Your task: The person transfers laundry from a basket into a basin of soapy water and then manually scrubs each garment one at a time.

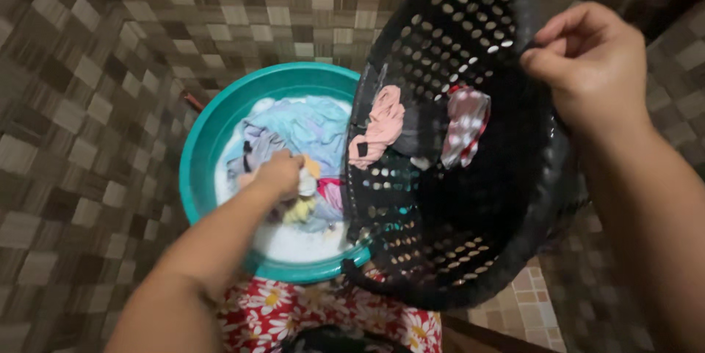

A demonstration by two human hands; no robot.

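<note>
1. Head view: a round teal basin (202, 147) is seen from above on a floor of small brown and beige tiles (81, 89).
2. The basin is filled with soapy water and a heap of wet clothes (305, 129) in pale blue, grey, pink and yellow.
3. The left hand (279, 175) is reached down into the basin and is closed in a fist on the wet clothes near the middle of the heap; a bit of white and yellow cloth is seen just under the knuckles.
4. A black plastic laundry basket (470, 235) with rows of holes is held tilted on its side, its open mouth turned toward the camera and its lower edge set just beside the basin's right rim.
5. The right hand (587, 59) is closed on the upper rim of the basket, the rim being pinched between thumb and bent fingers.
6. Two pieces are left inside the basket, lying against its wall: a pink cloth (382, 125) near the left edge and a white cloth with red dots (464, 125) toward the middle.
7. A red garment with white flowers (294, 316) is seen at the bottom of the view, below the basin and the basket.
8. A patch of lighter pinkish tiles (529, 301) is seen at the lower right.
</note>
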